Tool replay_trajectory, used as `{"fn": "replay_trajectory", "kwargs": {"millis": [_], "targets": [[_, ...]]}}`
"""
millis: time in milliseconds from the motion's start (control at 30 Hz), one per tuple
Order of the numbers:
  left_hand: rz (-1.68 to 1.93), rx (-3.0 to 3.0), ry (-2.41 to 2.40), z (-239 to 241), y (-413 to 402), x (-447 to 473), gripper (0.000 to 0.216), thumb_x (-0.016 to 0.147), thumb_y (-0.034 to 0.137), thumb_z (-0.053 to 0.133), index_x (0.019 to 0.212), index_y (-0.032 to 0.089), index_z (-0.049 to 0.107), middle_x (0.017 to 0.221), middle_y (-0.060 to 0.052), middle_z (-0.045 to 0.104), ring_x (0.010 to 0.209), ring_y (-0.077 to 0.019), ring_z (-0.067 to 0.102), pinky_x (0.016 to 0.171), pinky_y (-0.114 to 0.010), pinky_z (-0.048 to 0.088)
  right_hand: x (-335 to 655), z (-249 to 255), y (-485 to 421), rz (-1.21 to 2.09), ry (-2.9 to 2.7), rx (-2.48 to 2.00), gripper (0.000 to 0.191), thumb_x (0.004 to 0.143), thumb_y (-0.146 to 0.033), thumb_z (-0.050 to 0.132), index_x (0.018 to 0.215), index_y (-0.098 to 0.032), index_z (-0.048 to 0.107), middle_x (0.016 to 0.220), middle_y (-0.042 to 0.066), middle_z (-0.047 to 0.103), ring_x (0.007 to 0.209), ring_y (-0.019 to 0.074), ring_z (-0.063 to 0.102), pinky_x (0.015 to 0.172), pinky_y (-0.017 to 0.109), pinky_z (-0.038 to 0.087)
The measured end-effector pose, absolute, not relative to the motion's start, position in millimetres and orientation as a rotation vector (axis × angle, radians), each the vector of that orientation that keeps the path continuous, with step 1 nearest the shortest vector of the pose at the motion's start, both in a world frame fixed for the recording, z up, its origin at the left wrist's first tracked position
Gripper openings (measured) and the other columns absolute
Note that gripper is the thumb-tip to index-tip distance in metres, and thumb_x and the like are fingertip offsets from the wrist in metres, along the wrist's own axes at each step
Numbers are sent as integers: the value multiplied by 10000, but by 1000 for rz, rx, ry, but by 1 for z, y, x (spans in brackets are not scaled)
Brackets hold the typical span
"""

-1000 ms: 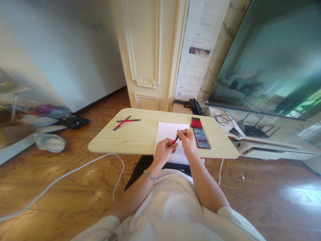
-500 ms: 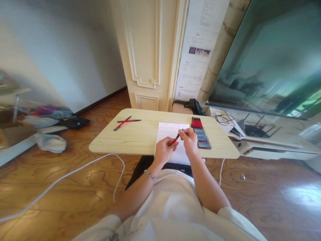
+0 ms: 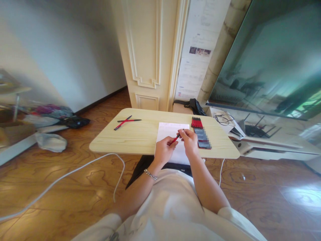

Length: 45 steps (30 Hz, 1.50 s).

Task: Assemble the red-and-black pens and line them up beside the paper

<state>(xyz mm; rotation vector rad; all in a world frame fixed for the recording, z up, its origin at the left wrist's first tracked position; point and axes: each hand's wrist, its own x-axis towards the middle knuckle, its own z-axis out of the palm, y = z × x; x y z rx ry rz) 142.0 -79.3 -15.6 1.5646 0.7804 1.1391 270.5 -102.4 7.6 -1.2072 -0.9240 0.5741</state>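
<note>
Between my hands is a red and black pen (image 3: pixel 176 138), held slanted above a white sheet of paper (image 3: pixel 163 130). My left hand (image 3: pixel 164 150) pinches its red lower part. The fingers of my right hand (image 3: pixel 190 140) close around its black upper end. Part of the pen is hidden by my fingers. Right of the paper, several red and black pens (image 3: pixel 197 123) lie side by side in a row. Just below them sits a flat dark case (image 3: pixel 202 138), partly blurred out. Two more pens (image 3: pixel 124 123) rest crossed on the left of the table.
The pale wooden table (image 3: pixel 105 140) has rounded corners. A black bag (image 3: pixel 197 107) lies behind it, near a low white cabinet (image 3: pixel 273 150) under a large screen. A white cable (image 3: pixel 75 172) runs over the floor at left, near some plastic bags (image 3: pixel 51 142).
Almost nothing differs. Both hands keep hold of the pen over the paper, with only a very slight shift of the fingers.
</note>
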Motion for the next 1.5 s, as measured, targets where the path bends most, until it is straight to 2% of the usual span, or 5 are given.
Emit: {"fn": "replay_trajectory", "kwargs": {"millis": [500, 900, 1000, 1200, 1500], "targets": [[1257, 984, 486, 2, -66, 148, 382, 746, 481, 710, 924, 193, 532, 1051, -108, 705, 1033, -224, 646, 821, -353, 514, 262, -12, -113, 780, -1106, -1179, 359, 736, -464, 708, 970, -197, 651, 757, 24, 663, 673, 148, 591, 590, 264, 464], [983, 968, 428, -2, -76, 157, 365, 718, 433, 750, 946, 153, 698, 1034, -116, 697, 968, -203, 644, 800, -300, 489, 255, 4, -107, 729, -636, -787, 270, 813, -495, 611, 890, -236, 595, 946, 28, 665, 819, 149, 628, 672, 288, 503], [945, 990, 562, -11, -73, 149, 408, 650, 417, 803, 951, 164, 693, 1042, -115, 695, 913, -188, 659, 777, -293, 491, 279, 17, -102, 665, -546, -723, 266, 813, -509, 606, 827, -254, 532, 743, -20, 609, 716, 131, 608, 665, 292, 505], [1042, 952, 657, -15, -61, 139, 417, 611, 409, 822, 912, 162, 674, 895, -69, 701, 747, -126, 641, 726, -267, 497, 319, 14, -92, 830, -557, -751, 463, 806, -673, 477, 675, -229, 496, 486, -75, 317, 368, 72, 261, 339, 206, 223], [1095, 1311, 730, -18, -41, 124, 330, 675, 405, 761, 874, 152, 689, 858, -90, 710, 791, -192, 656, 767, -314, 500, 322, 8, -90, 980, -493, -683, 446, 772, -627, 502, 600, -217, 465, 478, -66, 352, 348, 60, 205, 328, 212, 139]]}}
